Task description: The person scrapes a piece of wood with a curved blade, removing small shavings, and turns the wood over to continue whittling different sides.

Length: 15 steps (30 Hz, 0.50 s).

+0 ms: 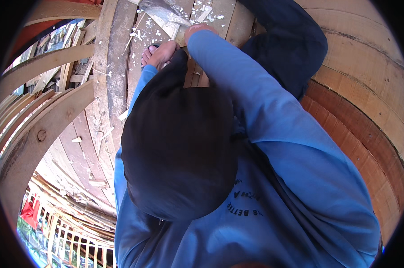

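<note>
At the top of the view my right hand (201,30) is closed round the handle end of a broad grey-bladed knife (159,8), its blade pointing to the upper left. My left hand (165,50) is closed at the lower end of a pale strip of wood (170,27), just below the blade. The fingers of both hands are partly hidden. Beside my left hand is a sandalled foot (147,55). Blue sleeves (251,67) cover both arms.
Pale wood shavings (139,33) litter the plank floor (119,53). Wooden rails (54,120) curve along the left, with stacked timber (72,76) behind. A plank wall (363,58) stands at the right. A large dark rounded shape (179,156) blocks the middle.
</note>
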{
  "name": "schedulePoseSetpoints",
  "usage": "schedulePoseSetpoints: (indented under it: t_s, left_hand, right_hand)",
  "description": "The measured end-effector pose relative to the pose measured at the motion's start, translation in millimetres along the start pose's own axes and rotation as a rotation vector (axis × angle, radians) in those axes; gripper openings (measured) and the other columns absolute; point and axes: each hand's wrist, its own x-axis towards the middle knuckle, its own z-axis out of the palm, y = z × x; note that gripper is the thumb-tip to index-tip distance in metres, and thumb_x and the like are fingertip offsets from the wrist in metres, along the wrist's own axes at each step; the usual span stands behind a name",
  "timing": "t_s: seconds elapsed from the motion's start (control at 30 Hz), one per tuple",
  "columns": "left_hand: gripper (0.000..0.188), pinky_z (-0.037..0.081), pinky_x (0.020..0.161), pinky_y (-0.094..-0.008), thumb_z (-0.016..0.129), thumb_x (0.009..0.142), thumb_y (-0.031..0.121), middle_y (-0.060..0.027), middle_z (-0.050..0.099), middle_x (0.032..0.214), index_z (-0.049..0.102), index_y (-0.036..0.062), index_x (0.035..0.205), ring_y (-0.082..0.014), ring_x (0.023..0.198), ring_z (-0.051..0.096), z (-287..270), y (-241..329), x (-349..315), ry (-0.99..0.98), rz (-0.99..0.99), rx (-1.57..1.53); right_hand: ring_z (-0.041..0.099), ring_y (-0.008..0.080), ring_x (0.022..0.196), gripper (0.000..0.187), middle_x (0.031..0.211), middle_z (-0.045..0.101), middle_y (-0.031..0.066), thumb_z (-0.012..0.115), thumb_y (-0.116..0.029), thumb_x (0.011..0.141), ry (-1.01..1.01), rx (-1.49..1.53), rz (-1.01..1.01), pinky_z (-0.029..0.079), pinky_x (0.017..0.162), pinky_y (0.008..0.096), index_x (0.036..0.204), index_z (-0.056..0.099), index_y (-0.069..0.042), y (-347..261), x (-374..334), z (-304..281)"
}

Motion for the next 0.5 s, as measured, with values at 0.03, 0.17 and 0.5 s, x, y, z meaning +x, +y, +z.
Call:
schedulePoseSetpoints:
  t_s: [0.03, 0.17, 0.5]
  left_hand:
    - [0.035, 0.048, 0.075, -0.0433, 0.051, 0.085, 0.027, -0.0251, 0.069, 0.087, 0.065, -0.0053, 0.087, -0.0332, 0.080, 0.066, -8.9, -6.4, 3.5, 0.031, 0.004, 0.036]
    - [0.033, 0.052, 0.076, -0.0476, 0.054, 0.086, 0.027, -0.0297, 0.069, 0.095, 0.067, -0.0025, 0.090, -0.0414, 0.092, 0.070, 13.7, -36.2, 15.7, 0.279, 0.234, 0.428]
    - [0.025, 0.052, 0.079, -0.0508, 0.057, 0.084, 0.020, -0.0308, 0.067, 0.095, 0.069, -0.0001, 0.091, -0.0459, 0.094, 0.067, 20.7, 17.4, -43.1, 0.302, 0.434, 0.716]
  right_hand:
    - [0.059, 0.0388, 0.124, 0.052, 0.136, 0.060, 0.0190, 0.035, -0.037, 0.104, 0.013, -0.039, -0.082, 0.048, 0.106, 0.0455, 0.130, 0.063, -0.002, 1.3, 12.6, 5.9]
    - [0.059, 0.0374, 0.125, 0.045, 0.137, 0.060, 0.0177, 0.044, -0.032, 0.100, -0.015, -0.044, -0.121, 0.050, 0.102, 0.0469, 0.130, 0.064, -0.004, 14.4, 20.4, 22.8]
    - [0.065, 0.0360, 0.116, 0.041, 0.126, 0.067, 0.0163, 0.049, -0.027, 0.096, -0.067, -0.070, -0.163, 0.053, 0.096, 0.0471, 0.123, 0.068, -0.003, 22.5, 2.6, 12.2]
